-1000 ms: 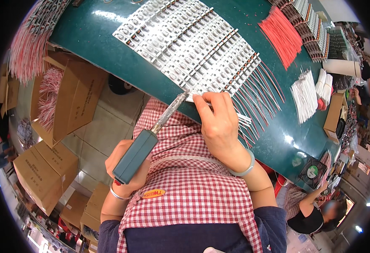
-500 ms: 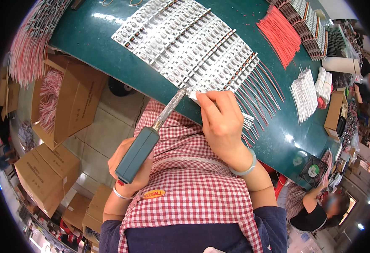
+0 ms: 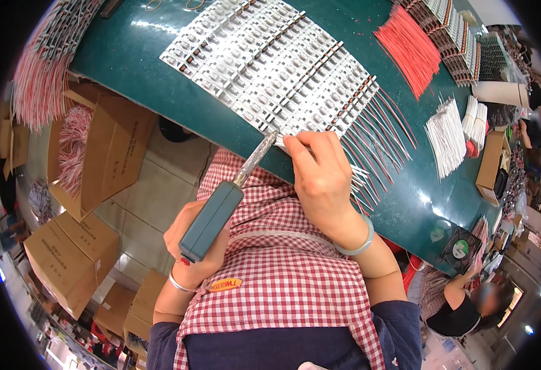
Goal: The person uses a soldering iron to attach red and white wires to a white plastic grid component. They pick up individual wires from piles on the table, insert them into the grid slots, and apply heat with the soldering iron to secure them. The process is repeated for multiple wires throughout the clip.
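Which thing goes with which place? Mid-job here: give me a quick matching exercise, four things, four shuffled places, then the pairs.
Things
1. Green-handled tool
2. Loose red wire pile
3. Pale green bangle
4. Heaped pinkish wires

Places
A. On the right wrist
B. Inside an open cardboard box
C. In the left hand
D. On the green table

Right pairs: 1-C, 2-D, 3-A, 4-B

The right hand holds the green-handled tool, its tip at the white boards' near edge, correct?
No, the left hand holds the green-handled tool, as the head view shows; its tip is at the near edge of the white boards.
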`<state>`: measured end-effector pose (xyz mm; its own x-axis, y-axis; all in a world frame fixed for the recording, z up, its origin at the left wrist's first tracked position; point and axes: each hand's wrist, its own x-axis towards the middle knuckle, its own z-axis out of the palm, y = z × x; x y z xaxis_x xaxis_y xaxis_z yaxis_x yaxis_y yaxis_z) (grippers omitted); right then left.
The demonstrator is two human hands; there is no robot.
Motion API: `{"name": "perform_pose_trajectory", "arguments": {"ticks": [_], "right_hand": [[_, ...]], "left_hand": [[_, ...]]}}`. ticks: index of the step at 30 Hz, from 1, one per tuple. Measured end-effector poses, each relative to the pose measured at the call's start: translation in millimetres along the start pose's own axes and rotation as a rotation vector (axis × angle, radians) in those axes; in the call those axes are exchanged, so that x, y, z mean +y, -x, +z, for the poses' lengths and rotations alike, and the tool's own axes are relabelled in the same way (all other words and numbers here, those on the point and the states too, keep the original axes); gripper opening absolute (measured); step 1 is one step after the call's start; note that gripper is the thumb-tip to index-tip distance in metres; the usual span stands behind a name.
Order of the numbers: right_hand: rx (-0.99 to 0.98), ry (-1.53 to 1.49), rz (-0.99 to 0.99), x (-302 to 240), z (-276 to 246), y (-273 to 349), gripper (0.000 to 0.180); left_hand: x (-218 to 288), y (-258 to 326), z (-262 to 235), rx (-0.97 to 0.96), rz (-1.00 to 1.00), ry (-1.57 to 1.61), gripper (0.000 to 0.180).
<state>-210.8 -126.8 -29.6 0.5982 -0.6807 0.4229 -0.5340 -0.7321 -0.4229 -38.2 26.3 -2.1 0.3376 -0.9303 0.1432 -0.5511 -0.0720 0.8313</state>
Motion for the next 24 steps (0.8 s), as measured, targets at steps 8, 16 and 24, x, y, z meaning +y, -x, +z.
{"name": "perform_pose_trajectory", "arguments": {"ticks": [8,16,24], "right_hand": [[-0.01,0.002,0.01,-1,-1,-1,0.034],[-0.014,-0.011,0.027,-2,-1,-1,0.034],[0.027,-0.036,0.049,0,-7,-4,0.03]], "left_hand": [[-1,-1,2,0.008,0.003,-0.006,0.021],[-13,18,-3,0.062,-0.103,0.032,0.023],[-12,14,1,0.056,-0.113,0.087,0.026]]}}
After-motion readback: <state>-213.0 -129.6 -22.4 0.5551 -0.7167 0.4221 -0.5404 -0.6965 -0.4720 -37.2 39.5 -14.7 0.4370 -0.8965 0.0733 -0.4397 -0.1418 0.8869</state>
